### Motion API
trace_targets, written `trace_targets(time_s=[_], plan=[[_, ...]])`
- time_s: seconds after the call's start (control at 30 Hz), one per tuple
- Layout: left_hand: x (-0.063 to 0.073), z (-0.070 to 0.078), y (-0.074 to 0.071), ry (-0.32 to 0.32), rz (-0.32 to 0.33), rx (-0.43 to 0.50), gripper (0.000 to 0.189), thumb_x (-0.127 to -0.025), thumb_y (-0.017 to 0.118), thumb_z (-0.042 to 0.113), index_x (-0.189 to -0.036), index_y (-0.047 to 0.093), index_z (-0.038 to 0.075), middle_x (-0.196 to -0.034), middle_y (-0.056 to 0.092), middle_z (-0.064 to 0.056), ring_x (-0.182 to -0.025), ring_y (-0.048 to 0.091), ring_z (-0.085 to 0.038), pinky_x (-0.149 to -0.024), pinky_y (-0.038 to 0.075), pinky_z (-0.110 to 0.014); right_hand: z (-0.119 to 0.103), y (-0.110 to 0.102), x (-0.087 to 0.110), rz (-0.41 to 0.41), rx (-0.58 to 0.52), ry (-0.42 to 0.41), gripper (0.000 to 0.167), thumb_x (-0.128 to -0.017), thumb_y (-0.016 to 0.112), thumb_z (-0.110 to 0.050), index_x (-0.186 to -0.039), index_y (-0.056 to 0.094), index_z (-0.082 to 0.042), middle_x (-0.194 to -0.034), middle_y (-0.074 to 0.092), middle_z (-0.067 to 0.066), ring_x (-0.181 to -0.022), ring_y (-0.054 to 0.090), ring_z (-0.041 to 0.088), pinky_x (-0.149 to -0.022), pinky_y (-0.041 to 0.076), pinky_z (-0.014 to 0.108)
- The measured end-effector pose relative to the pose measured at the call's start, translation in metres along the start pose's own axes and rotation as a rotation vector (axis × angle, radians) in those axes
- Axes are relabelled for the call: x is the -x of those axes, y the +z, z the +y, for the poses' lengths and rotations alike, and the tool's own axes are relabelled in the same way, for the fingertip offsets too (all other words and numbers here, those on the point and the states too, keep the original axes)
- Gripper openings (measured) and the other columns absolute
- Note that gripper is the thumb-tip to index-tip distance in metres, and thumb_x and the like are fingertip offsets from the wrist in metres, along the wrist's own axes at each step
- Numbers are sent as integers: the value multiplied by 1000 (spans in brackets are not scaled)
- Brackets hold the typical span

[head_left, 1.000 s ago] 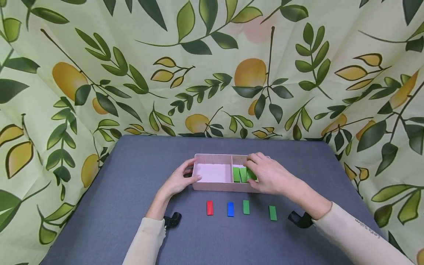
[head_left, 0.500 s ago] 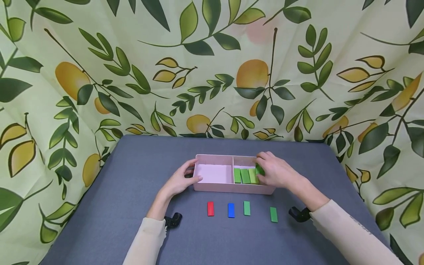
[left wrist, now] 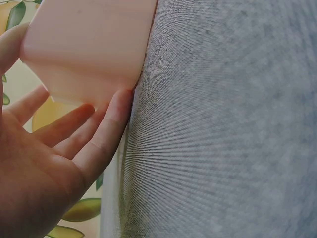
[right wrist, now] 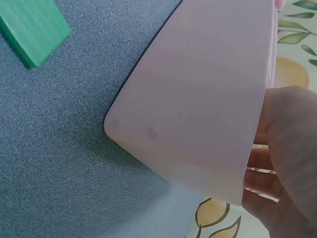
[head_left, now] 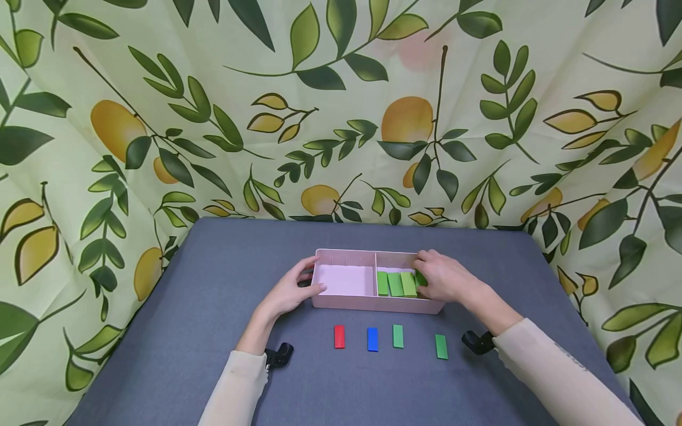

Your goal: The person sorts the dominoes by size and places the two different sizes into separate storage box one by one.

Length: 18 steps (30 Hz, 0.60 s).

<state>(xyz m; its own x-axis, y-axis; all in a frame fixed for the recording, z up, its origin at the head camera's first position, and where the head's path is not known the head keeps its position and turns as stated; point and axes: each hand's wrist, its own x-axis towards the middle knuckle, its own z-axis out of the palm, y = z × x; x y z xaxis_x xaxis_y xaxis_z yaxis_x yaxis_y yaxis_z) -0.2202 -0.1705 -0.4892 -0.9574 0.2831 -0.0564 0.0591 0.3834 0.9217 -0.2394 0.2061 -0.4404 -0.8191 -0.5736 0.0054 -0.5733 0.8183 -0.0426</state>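
A pink two-compartment box (head_left: 351,302) lies in the middle of the table. My left hand (head_left: 285,291) grips its left end, thumb at the front corner and fingers along the end wall (left wrist: 89,49). Over the right compartment, my right hand (head_left: 450,278) pinches a green block (head_left: 420,277), partly hidden by the fingers, at the right end of a row. Several flat green blocks (head_left: 395,284) stand side by side there, leaning slightly. The left compartment (head_left: 346,279) shows a bare floor. In the right wrist view, the right hand's fingers (right wrist: 262,183) reach behind the box wall (right wrist: 193,99).
In front of the box, a red block (head_left: 339,336), a blue block (head_left: 373,339), a green block (head_left: 398,336) and another green block (head_left: 441,347) lie apart on the blue-grey tabletop (head_left: 224,319). A leaf-patterned cloth (head_left: 341,118) hangs behind and at the sides.
My right hand has moved rightward within the right compartment, bringing a green block to the row's right end. Another green block has come into view beside it. The left hand keeps its grip.
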Motion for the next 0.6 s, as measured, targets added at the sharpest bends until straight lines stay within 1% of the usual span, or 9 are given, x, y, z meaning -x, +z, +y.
trace_targets(time_s=[0.17, 0.33, 0.43, 0.6], plan=[[0, 1, 0, -2, -3, 0, 75, -91, 79, 26, -155, 42, 21, -155, 42, -13, -135, 49, -36, -106, 41, -58, 1, 1, -1, -38, 23, -8, 35, -78, 87, -22, -105, 72, -7, -111, 63, 8, -102, 59, 28, -91, 50, 49], [0, 1, 0, 1, 2, 8, 74, -91, 78, 24, -155, 42, 19, -155, 42, -15, -135, 49, -36, -106, 41, -58, 2, 1, -2, -54, 13, -19, 38, -80, 87, -23, -110, 71, -6, -111, 63, 8, -102, 59, 28, -92, 49, 51], [0, 2, 0, 6, 2, 11, 74, -91, 78, 23, -155, 43, 18, -155, 43, -15, -135, 50, -37, -107, 40, -58, 2, 0, 0, -39, -13, -16, 38, -82, 85, -21, -113, 71, -5, -111, 63, 9, -101, 59, 28, -91, 50, 51], [0, 1, 0, 6, -4, 2, 75, -91, 78, 23, -156, 42, 17, -155, 43, -15, -135, 50, -37, -107, 40, -58, 1, -1, 4, 21, -63, 0, 33, -84, 82, -19, -112, 72, -5, -109, 64, 8, -102, 60, 28, -87, 51, 49]])
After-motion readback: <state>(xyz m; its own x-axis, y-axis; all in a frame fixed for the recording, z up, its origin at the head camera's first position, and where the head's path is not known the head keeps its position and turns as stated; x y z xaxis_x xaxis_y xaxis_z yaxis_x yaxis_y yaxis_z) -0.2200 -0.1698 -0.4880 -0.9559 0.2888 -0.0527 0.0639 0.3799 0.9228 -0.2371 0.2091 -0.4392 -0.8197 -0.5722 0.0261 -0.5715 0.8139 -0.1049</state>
